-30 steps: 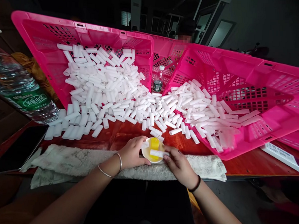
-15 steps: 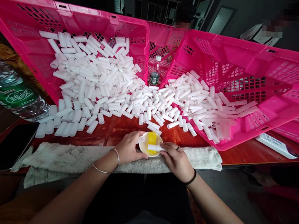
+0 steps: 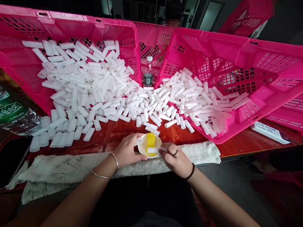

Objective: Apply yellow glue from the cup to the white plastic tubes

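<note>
A small white bowl (image 3: 159, 141) stands at the table's front edge by the towel, with a yellow block (image 3: 150, 139) inside that looks like a sponge. My left hand (image 3: 129, 150) curls round the bowl's left side, a short white tube (image 3: 139, 141) between thumb and fingers. From the right, my right hand (image 3: 177, 160) pinches another white tube (image 3: 153, 150), which lies level over the bowl against the lower part of the yellow block. My right fingertips hide its near end. Beyond the bowl spreads a big heap of loose white tubes (image 3: 92, 79).
Two tipped pink crates, a left one (image 3: 77, 21) and a right one (image 3: 270, 62), hold the heap. Between them stands a small bottle (image 3: 148, 72). A large water bottle (image 3: 10, 110), phone-like dark slab (image 3: 6, 163), rolled towel (image 3: 68, 166) and white power strip (image 3: 269, 131) lie around.
The view has shifted a little, so the crates sit further left. The right hand's tube shows less of its length past the fingers. Another pink crate has appeared at the upper right.
</note>
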A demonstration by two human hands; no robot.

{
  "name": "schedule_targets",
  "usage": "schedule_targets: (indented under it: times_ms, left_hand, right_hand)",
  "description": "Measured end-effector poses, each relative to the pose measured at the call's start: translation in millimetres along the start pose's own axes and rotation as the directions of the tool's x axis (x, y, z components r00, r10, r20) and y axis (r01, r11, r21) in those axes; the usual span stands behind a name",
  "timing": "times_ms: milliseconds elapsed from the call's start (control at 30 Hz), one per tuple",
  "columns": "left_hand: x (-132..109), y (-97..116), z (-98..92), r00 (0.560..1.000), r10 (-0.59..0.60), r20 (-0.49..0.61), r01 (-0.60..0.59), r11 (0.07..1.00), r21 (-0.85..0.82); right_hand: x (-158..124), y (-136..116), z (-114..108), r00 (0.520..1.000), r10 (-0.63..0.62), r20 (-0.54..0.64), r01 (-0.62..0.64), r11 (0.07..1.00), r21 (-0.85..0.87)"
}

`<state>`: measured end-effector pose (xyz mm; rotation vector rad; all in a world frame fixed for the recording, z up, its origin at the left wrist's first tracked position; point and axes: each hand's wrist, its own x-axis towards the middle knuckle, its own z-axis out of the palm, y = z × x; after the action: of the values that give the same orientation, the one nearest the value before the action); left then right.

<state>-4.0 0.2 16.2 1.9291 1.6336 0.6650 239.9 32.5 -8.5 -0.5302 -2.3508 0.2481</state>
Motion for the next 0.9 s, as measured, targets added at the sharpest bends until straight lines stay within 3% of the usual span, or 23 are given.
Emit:
schedule_targets:
  times_ms: [67,133,200,267,367,467,567,633,700,733,767,833,867,900]
  left_hand:
    - [-1,0,-1.5,0.999,0.034,0.011,-0.034,0.999,0.022]
    - [-4,1,-4.7,0.997,0.074,-0.002,-0.074,0.996,0.046]
    - [-8,5,-9.5,0.994,0.102,-0.041,-0.1,0.993,0.064]
    - [-12,11,-15.3,0.989,0.14,-0.055,-0.134,0.986,0.101]
    - [-19,25,-23.9,0.966,0.256,-0.039,-0.242,0.946,0.218]
    - [-25,40,-29.6,0.933,0.356,-0.055,-0.316,0.883,0.347]
    - [-33,56,-29.1,0.943,0.332,-0.035,-0.299,0.887,0.351]
    - [-38,68,-24.2,0.97,0.242,-0.015,-0.237,0.959,0.153]
    - [-42,79,-16.4,0.992,0.093,0.086,-0.068,0.965,-0.254]
    - [-44,83,-11.7,0.982,0.023,0.186,0.069,0.876,-0.477]
    - [-45,88,-6.7,0.954,-0.021,0.298,0.218,0.73,-0.648]
    - [-48,98,3.4,0.898,-0.048,0.436,0.408,0.461,-0.788]
    - [-50,103,8.0,0.904,-0.068,0.423,0.409,0.432,-0.804]
    - [-51,107,12.0,0.928,-0.089,0.362,0.357,0.494,-0.793]
  right_hand:
    - [-2,3,1,0.998,-0.062,0.023,0.062,0.998,-0.004]
    - [-2,1,2,0.999,-0.027,-0.029,0.029,0.997,0.075]
    - [3,-5,0,0.982,0.129,-0.138,-0.095,0.969,0.229]
    - [10,-15,-5,0.927,0.323,-0.189,-0.225,0.885,0.408]
    - [23,-29,-20,0.9,0.419,-0.122,-0.301,0.799,0.521]
    - [34,-39,-39,0.92,0.391,-0.012,-0.336,0.808,0.485]
    - [43,-45,-54,0.934,0.344,0.097,-0.352,0.835,0.423]
    - [48,-46,-60,0.952,0.29,0.101,-0.307,0.88,0.362]
    - [53,-47,-63,0.981,0.186,0.061,-0.196,0.932,0.304]
    - [55,-48,-63,0.991,0.129,0.039,-0.135,0.949,0.283]
    - [57,-49,-63,0.996,0.084,0.022,-0.087,0.959,0.269]
    - [60,-52,-62,0.998,0.065,0.01,-0.066,0.968,0.242]
    - [61,-55,-61,0.996,0.088,0.012,-0.089,0.969,0.229]
    - [61,-59,-61,0.992,0.125,0.014,-0.125,0.967,0.22]
